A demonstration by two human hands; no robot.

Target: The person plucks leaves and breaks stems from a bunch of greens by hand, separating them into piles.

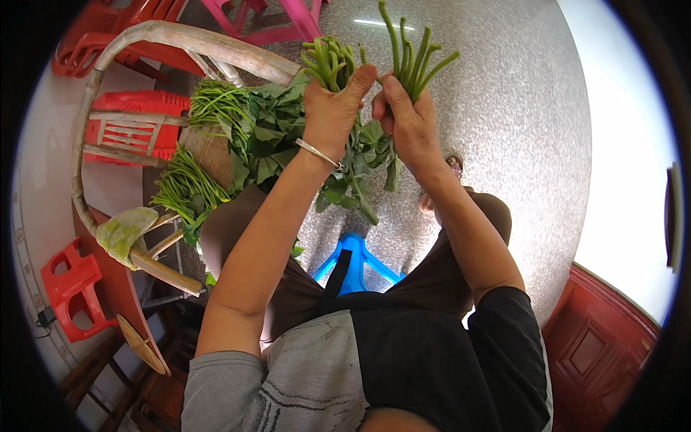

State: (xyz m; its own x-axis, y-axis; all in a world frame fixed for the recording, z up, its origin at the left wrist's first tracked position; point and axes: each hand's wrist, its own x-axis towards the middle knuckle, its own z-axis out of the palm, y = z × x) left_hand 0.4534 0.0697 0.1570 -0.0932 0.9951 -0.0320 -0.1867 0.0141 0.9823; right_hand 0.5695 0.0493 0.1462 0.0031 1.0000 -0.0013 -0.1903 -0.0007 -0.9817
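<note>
My left hand [332, 110] is closed around a thick bunch of leafy greens, whose cut green stems [332, 62] stick up past the thumb. A smaller bundle of longer stems [410, 62] fans out above my right hand [407, 116], which grips it close beside the left one. Leaves [351, 183] hang below both hands, and I cannot tell which bunch each leaf belongs to. To the left, a pile of leafy greens [270, 132] lies on a bamboo chair [210, 154]. Another bundle of green stems [189, 181] rests nearer my knee.
A pale green cloth [127, 232] drapes over the chair's bamboo arm. Red plastic stools [75, 289] stand at the left, and a pink stool [259, 24] at the top. A blue plastic stool [353, 264] shows between my legs on the speckled floor [513, 108]. A red panelled door [594, 345] is lower right.
</note>
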